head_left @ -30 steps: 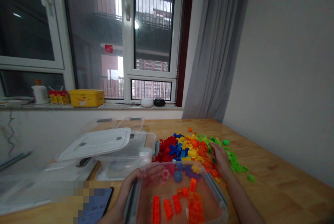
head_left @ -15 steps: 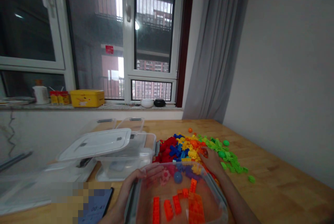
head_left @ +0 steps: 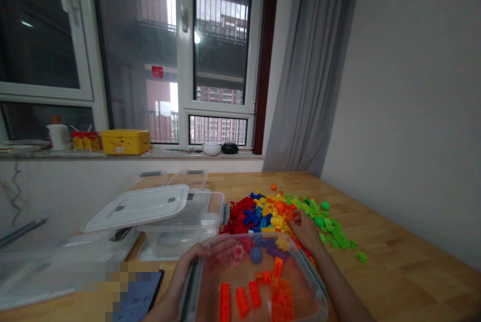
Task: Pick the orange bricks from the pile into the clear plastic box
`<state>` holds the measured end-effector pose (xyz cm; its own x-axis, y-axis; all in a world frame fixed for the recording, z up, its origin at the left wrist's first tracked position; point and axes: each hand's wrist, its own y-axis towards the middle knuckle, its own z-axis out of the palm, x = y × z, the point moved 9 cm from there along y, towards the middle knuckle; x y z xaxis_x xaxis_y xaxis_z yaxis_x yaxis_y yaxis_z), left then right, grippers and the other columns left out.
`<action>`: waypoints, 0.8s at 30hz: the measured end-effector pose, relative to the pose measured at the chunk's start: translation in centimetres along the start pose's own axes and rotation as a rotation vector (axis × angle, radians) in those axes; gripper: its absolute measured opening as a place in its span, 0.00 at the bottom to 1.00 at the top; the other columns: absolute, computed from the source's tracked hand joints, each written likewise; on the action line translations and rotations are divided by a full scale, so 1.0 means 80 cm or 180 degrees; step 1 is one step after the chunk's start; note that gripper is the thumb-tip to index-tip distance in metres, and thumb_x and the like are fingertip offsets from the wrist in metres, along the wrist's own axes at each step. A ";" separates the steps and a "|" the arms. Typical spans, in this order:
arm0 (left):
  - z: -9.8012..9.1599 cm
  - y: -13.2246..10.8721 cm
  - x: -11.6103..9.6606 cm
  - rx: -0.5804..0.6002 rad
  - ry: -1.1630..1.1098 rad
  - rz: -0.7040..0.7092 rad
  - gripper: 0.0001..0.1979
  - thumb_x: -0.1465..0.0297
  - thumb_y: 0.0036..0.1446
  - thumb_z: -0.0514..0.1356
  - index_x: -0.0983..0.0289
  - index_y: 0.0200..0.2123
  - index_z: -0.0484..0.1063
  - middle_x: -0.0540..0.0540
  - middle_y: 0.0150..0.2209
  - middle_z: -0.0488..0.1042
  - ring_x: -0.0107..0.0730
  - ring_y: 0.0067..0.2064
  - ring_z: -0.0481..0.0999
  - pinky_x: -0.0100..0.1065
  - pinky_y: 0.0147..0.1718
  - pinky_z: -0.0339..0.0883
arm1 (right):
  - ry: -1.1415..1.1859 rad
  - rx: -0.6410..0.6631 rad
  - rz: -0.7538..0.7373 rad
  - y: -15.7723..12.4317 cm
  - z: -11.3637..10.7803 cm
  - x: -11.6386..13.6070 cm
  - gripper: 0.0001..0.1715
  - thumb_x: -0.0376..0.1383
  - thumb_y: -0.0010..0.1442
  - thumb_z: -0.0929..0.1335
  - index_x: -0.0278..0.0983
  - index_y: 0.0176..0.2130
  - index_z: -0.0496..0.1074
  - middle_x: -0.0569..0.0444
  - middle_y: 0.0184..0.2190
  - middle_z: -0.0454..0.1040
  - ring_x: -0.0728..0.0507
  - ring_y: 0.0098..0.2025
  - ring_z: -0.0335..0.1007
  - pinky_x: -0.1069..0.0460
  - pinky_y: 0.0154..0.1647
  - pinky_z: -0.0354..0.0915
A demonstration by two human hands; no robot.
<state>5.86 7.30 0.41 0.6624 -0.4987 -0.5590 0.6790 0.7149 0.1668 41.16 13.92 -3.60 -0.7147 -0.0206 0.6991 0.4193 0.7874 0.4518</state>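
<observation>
My left hand [head_left: 195, 262] grips the left rim of a clear plastic box [head_left: 313, 284] at the table's near edge. Inside the box lie several orange bricks [head_left: 278, 292], a blue ball [head_left: 256, 255] and a few purple and yellow pieces. My right hand [head_left: 306, 232] rests on the near right side of a heap of mixed bricks [head_left: 263, 212], just behind the box. Its fingertips touch orange pieces [head_left: 296, 218], and whether they pinch one is unclear. Green bricks [head_left: 332, 234] spread out right of that hand.
Clear storage boxes with a loose white lid [head_left: 139, 207] stand to the left on the wooden table [head_left: 394, 262]. A phone [head_left: 139, 299] lies at the near left. A yellow tin [head_left: 125, 140] and a cup sit on the windowsill. A wall runs along the right.
My right hand has drawn back from the green bricks toward the box and now sits on the orange part of the heap. The left hand and the box have stayed put.
</observation>
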 end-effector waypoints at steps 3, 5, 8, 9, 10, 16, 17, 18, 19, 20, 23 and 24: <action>0.000 -0.001 0.000 -0.0026 -0.0019 0.0019 0.28 0.77 0.54 0.49 0.68 0.58 0.68 0.62 0.55 0.78 0.52 0.60 0.71 0.53 0.65 0.49 | 0.0202 -0.0077 0.0073 0.002 -0.003 -0.003 0.19 0.42 0.51 0.66 0.37 0.42 0.68 0.49 0.34 0.76 0.41 0.36 0.73 0.50 0.38 0.68; 0.002 -0.001 0.000 -0.0007 0.0025 0.0024 0.29 0.77 0.53 0.49 0.68 0.59 0.67 0.62 0.55 0.77 0.52 0.60 0.71 0.54 0.65 0.49 | 0.0341 -0.0140 0.0089 0.004 -0.004 -0.004 0.19 0.43 0.51 0.66 0.36 0.41 0.68 0.49 0.34 0.75 0.41 0.36 0.73 0.49 0.37 0.69; 0.002 0.000 0.001 0.0048 0.0072 -0.0013 0.31 0.78 0.51 0.49 0.69 0.60 0.66 0.62 0.56 0.77 0.53 0.60 0.71 0.55 0.65 0.49 | 0.0554 -0.0268 0.0121 0.006 -0.008 -0.006 0.19 0.43 0.50 0.66 0.36 0.41 0.68 0.47 0.36 0.75 0.40 0.37 0.73 0.48 0.39 0.70; 0.000 0.001 0.001 0.0055 0.0079 -0.0017 0.31 0.78 0.51 0.50 0.69 0.60 0.65 0.62 0.56 0.76 0.53 0.61 0.70 0.55 0.65 0.49 | 0.0628 -0.0308 0.0140 0.007 -0.010 -0.007 0.20 0.43 0.49 0.66 0.36 0.41 0.68 0.47 0.37 0.75 0.40 0.38 0.74 0.47 0.40 0.70; -0.002 0.001 0.001 0.0065 0.0083 -0.0011 0.31 0.78 0.50 0.50 0.68 0.60 0.65 0.62 0.57 0.76 0.53 0.61 0.70 0.55 0.65 0.49 | 0.0703 -0.0340 0.0164 0.007 -0.011 -0.008 0.20 0.43 0.49 0.67 0.36 0.41 0.68 0.46 0.38 0.75 0.40 0.38 0.74 0.47 0.40 0.70; -0.005 0.001 0.001 -0.0004 0.0114 -0.0015 0.30 0.77 0.51 0.50 0.69 0.59 0.67 0.64 0.57 0.76 0.55 0.60 0.71 0.56 0.65 0.50 | 0.1181 -0.0476 0.0385 0.007 -0.017 -0.016 0.23 0.44 0.46 0.69 0.36 0.42 0.71 0.48 0.39 0.76 0.40 0.37 0.75 0.46 0.40 0.72; -0.004 0.001 0.001 -0.0023 0.0127 -0.0010 0.30 0.77 0.52 0.50 0.68 0.59 0.67 0.63 0.57 0.76 0.55 0.59 0.72 0.57 0.64 0.51 | 0.1265 -0.0517 0.0435 0.007 -0.019 -0.018 0.24 0.44 0.46 0.69 0.36 0.42 0.71 0.48 0.40 0.76 0.40 0.38 0.76 0.46 0.40 0.72; -0.002 0.000 0.000 -0.0023 0.0143 -0.0001 0.29 0.77 0.52 0.50 0.68 0.59 0.67 0.63 0.57 0.76 0.55 0.59 0.72 0.57 0.64 0.51 | 0.1352 -0.0561 0.0493 0.007 -0.021 -0.020 0.25 0.44 0.45 0.70 0.36 0.42 0.71 0.48 0.40 0.76 0.40 0.38 0.76 0.46 0.40 0.72; 0.000 0.000 0.000 -0.0008 0.0157 0.0011 0.29 0.77 0.52 0.50 0.68 0.59 0.67 0.63 0.57 0.76 0.55 0.59 0.72 0.57 0.64 0.51 | 0.1443 -0.0609 0.0556 0.007 -0.022 -0.022 0.25 0.45 0.45 0.70 0.37 0.43 0.71 0.48 0.40 0.76 0.40 0.38 0.76 0.47 0.41 0.72; 0.001 -0.001 0.000 0.0010 0.0170 0.0011 0.29 0.77 0.52 0.50 0.68 0.59 0.67 0.63 0.57 0.75 0.55 0.60 0.72 0.57 0.64 0.50 | 0.1539 -0.0653 0.0623 0.007 -0.024 -0.024 0.26 0.45 0.44 0.71 0.37 0.42 0.71 0.48 0.40 0.76 0.40 0.38 0.76 0.47 0.40 0.72; 0.002 -0.001 0.001 0.0034 0.0167 -0.0023 0.29 0.76 0.52 0.50 0.68 0.59 0.68 0.63 0.58 0.75 0.55 0.60 0.71 0.57 0.65 0.50 | 0.1888 -0.0708 0.0818 0.005 -0.023 -0.028 0.24 0.45 0.43 0.72 0.38 0.41 0.72 0.49 0.40 0.76 0.39 0.39 0.75 0.49 0.37 0.73; 0.002 -0.002 0.001 0.0012 0.0156 -0.0031 0.29 0.76 0.52 0.49 0.68 0.58 0.68 0.63 0.57 0.75 0.55 0.60 0.71 0.57 0.65 0.50 | 0.2028 -0.0693 0.0874 0.003 -0.021 -0.028 0.24 0.45 0.43 0.72 0.39 0.41 0.73 0.50 0.40 0.76 0.40 0.39 0.75 0.49 0.36 0.73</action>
<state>5.84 7.10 0.47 0.6395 -0.4809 -0.5997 0.6866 0.7082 0.1643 43.82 13.15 -4.12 -0.1307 -0.2470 0.9602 0.6861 0.6766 0.2675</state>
